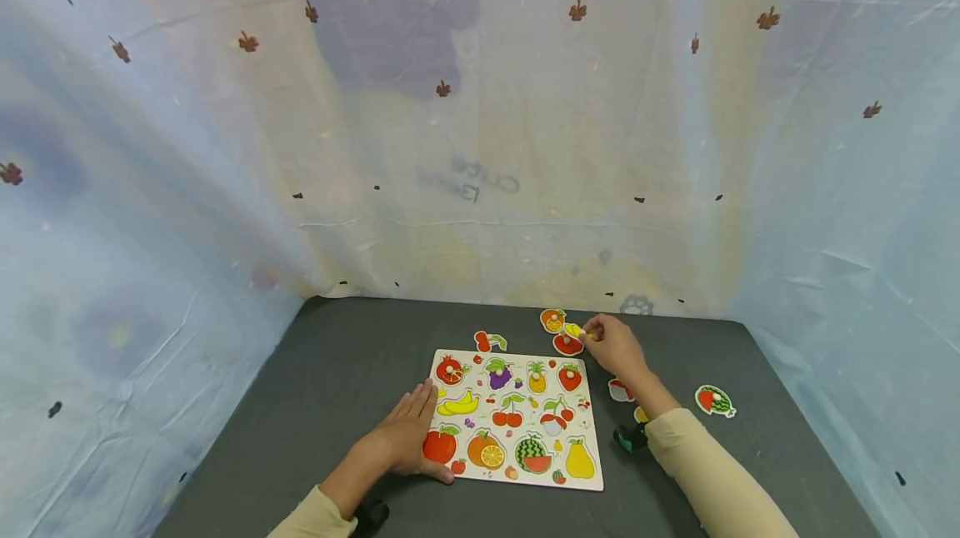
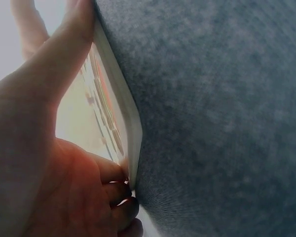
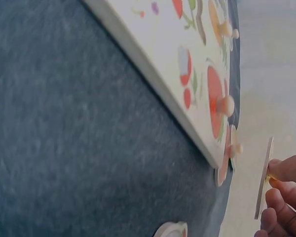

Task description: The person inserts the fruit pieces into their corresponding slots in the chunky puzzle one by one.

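Note:
A white fruit puzzle board [image 1: 480,401] lies on the dark table. My left hand [image 1: 408,430] rests at its lower left corner, with fingers along the left edge and the thumb by the near edge. Beyond the board's far right corner, my right hand [image 1: 618,351] pinches a yellow puzzle piece [image 1: 573,330] by its knob. The right wrist view shows that thin piece [image 3: 263,182] edge-on, raised off the table; its fruit picture cannot be made out. Wooden knobs stand on the strawberry piece [image 3: 216,106] and others along the board's far row.
Loose pieces lie around: an orange piece [image 1: 552,321], a red fruit piece [image 1: 567,345], a cherry piece [image 1: 483,341], a watermelon piece [image 1: 715,401] and a red-and-white piece [image 1: 621,391]. A yellow piece [image 1: 640,415] is partly hidden by the right forearm. A patterned curtain [image 1: 517,146] hangs behind.

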A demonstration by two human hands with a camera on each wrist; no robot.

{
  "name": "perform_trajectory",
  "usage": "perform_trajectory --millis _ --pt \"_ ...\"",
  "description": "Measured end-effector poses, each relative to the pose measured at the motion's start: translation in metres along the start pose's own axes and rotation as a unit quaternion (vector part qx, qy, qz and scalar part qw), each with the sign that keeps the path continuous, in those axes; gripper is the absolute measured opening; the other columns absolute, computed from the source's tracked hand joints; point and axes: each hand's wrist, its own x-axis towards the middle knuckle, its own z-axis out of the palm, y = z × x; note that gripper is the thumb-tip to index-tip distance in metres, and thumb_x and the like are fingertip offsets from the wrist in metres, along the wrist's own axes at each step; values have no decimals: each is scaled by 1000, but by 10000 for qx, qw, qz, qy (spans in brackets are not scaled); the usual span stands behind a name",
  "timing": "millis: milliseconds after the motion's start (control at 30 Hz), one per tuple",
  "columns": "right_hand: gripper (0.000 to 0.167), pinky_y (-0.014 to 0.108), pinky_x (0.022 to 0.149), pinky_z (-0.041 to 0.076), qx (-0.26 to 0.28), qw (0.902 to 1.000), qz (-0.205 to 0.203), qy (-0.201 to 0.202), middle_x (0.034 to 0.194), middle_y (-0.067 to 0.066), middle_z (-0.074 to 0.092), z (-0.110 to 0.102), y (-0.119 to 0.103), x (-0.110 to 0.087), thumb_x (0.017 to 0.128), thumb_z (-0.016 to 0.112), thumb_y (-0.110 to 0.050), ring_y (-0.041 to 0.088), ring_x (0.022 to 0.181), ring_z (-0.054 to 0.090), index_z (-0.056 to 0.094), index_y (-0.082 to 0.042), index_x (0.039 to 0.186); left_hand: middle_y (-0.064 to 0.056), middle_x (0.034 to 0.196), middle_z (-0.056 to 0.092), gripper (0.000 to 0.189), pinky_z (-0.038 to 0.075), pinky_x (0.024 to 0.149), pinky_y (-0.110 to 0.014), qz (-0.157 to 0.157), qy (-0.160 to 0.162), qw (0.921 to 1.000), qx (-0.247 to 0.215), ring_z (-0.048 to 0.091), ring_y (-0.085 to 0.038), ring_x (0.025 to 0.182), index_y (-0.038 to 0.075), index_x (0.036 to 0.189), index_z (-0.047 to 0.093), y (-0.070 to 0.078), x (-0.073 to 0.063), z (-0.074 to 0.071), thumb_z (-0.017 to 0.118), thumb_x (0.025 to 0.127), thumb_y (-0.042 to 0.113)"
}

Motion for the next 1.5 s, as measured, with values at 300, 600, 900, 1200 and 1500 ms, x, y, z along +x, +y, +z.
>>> perform_trajectory --millis 300,600,900,1200,1500 --pt "17 35 61 43 34 9996 -224 -161 88 5 62 7 -9 -4 101 78 -23 20 71 54 71 -8 107 -22 177 15 148 15 133 -55 -26 9 10000 -49 15 -38 164 -4 169 17 0 0 1 91 67 74" --pt "19 34 62 44 21 9982 -533 -260 89 3 61 13 -22 -12 100 80 -23 18 72 54 72 -8 110 -21 178 16 147 16 133 -54 -25 25 10000 -19 15 -38 164 -4 169 18 0 -1 0 91 68 74" --pt "17 32 56 44 46 9955 -819 -468 86 1 59 19 -36 -20 99 81 -21 16 67 53 72 -10 107 -22 177 16 147 16 133 -54 -18 52 10000 22 16 -38 164 -5 168 18 2 -2 -1 92 68 72" --pt "14 33 60 44 -60 9930 -1090 -453 84 -3 57 30 -47 -25 97 83 -22 14 70 51 72 -15 102 -21 177 16 146 16 133 -54 -14 28 10000 29 16 -37 164 -5 169 18 2 -2 -1 91 68 73" --pt "10 32 60 43 1 9900 -1236 -686 84 -6 56 36 -62 -33 99 81 -23 12 68 52 73 -18 103 -22 177 17 146 15 133 -54 -21 38 10000 57 16 -38 164 -5 168 19 1 -1 0 91 67 73"
